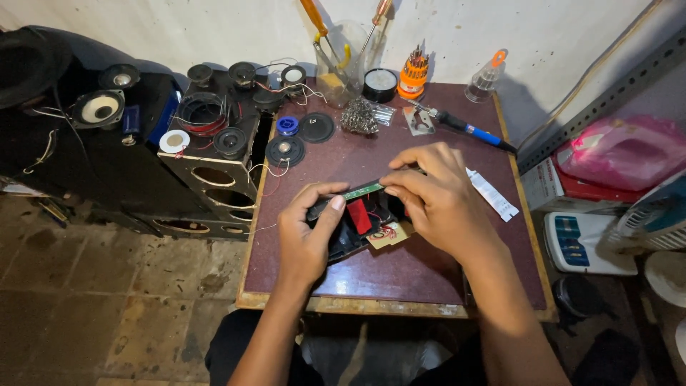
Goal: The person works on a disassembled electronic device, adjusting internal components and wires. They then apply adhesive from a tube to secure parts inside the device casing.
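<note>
Both hands work over a small dark-red table (429, 271). My left hand (306, 229) grips the left end of a small black device (350, 239) with red parts and thin red wires showing inside. My right hand (436, 196) pinches the right end of a narrow green circuit board (363, 190) that lies along the device's top edge. A tan piece of card (391, 236) pokes out beneath the device. Much of the device is hidden under my fingers.
A blue-handled soldering iron (468, 129), an orange screwdriver-bit holder (414, 75), a clear jar with screwdrivers (341, 61), steel wool (357, 114) and round speaker drivers (286, 151) sit at the back. A black speaker cabinet (207, 171) stands left. A white paper strip (493, 194) lies right.
</note>
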